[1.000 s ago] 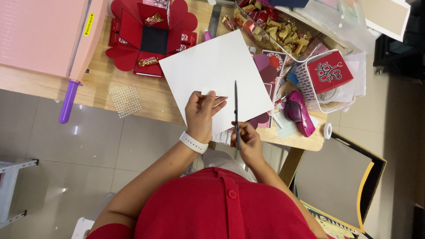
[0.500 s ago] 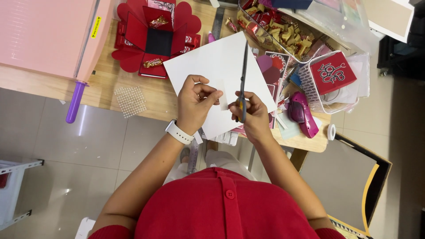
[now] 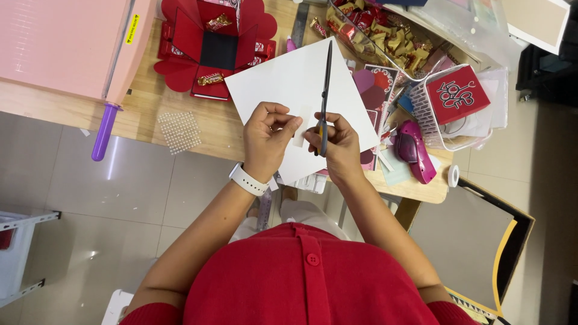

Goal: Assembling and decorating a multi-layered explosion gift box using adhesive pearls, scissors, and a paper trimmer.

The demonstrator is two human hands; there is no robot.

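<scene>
While the left hand (image 3: 268, 135) pinches the large white card sheet (image 3: 283, 90), the right hand (image 3: 337, 141) grips closed dark scissors (image 3: 326, 84) pointing to twelve o'clock, the sheet largely uncut.

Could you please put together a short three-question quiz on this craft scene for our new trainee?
1. True or false: the right hand holds the scissors with the blades pointing away from the person, over the white sheet.
2. Which sits just left of the white sheet on the wooden table?
A. the opened red heart-flap box
B. a blue stapler
C. a green mug
3. Fill in: the left hand pinches a small strip of white ____.

Key
1. True
2. A
3. paper
</scene>
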